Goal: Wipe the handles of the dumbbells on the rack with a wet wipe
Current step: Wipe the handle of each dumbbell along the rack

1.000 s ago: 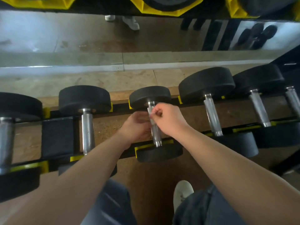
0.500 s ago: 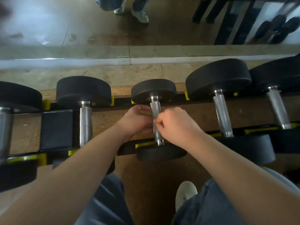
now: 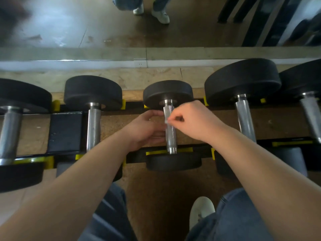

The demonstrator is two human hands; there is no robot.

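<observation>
Wiping looks under way on the handle [image 3: 171, 134] of the middle dumbbell [image 3: 168, 92], which lies across the rack [image 3: 66, 131]. The right hand [image 3: 192, 119] pinches the wet wipe [image 3: 166, 121] against the handle's far part. The left hand [image 3: 145, 131] curls at the handle's left side; I cannot tell if it grips. Next, I'd judge, the wipe needs drawing down toward the handle's near end.

Most of the wet wipe [image 3: 166, 121] is hidden inside the pinching fingers of the right grip [image 3: 193, 119]; only a small white scrap is seen. The fingertips of the left grip [image 3: 145, 130] are hidden behind the handle [image 3: 171, 136]. The leftmost dumbbell [image 3: 9, 134] and the rightmost dumbbell [image 3: 310, 115] are cut off by the picture's edges.
</observation>
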